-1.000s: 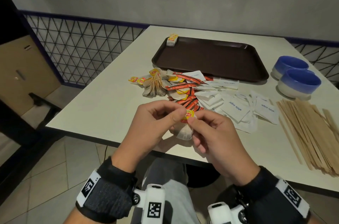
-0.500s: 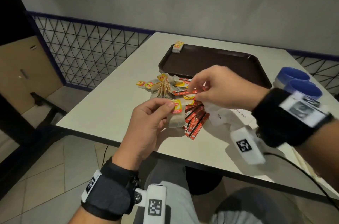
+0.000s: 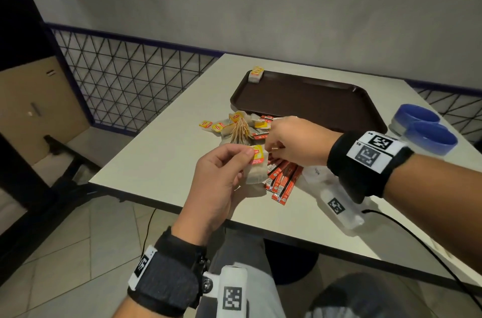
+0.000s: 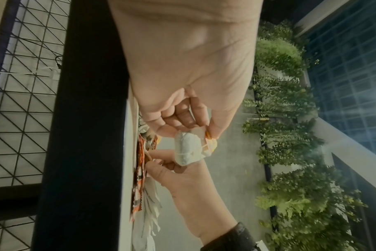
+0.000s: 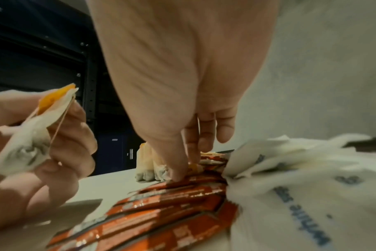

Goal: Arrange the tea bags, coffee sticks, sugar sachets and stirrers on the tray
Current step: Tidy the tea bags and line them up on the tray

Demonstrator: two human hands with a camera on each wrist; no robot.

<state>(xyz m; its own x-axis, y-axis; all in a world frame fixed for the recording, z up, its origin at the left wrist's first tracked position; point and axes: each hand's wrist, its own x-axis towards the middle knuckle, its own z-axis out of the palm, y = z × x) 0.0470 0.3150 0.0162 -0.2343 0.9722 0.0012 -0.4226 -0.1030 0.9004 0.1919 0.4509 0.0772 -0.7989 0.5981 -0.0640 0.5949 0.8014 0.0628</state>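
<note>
My left hand (image 3: 247, 158) pinches a tea bag (image 3: 257, 170) by its yellow tag and holds it above the table's near edge; the bag (image 4: 187, 151) hangs below the thumb. My right hand (image 3: 270, 149) reaches across into the pile. Its thumb and forefinger (image 5: 185, 169) close on a yellow tea bag tag (image 5: 193, 167) lying on the orange coffee sticks (image 3: 283, 177). More tea bags (image 3: 232, 130) lie heaped behind. White sugar sachets (image 5: 301, 195) sit under my right wrist. The brown tray (image 3: 313, 104) holds one tea bag (image 3: 256, 74) in its far left corner. No stirrers show.
Two blue bowls (image 3: 427, 132) stand at the right, beside the tray. A dark mesh railing (image 3: 125, 83) runs along the table's left side. A black cable (image 3: 417, 239) trails from my right wrist over the table edge.
My right hand let go of the tea bag it shared with the left, reached out to the pile and has now come down onto it. The left hand keeps its tea bag.
</note>
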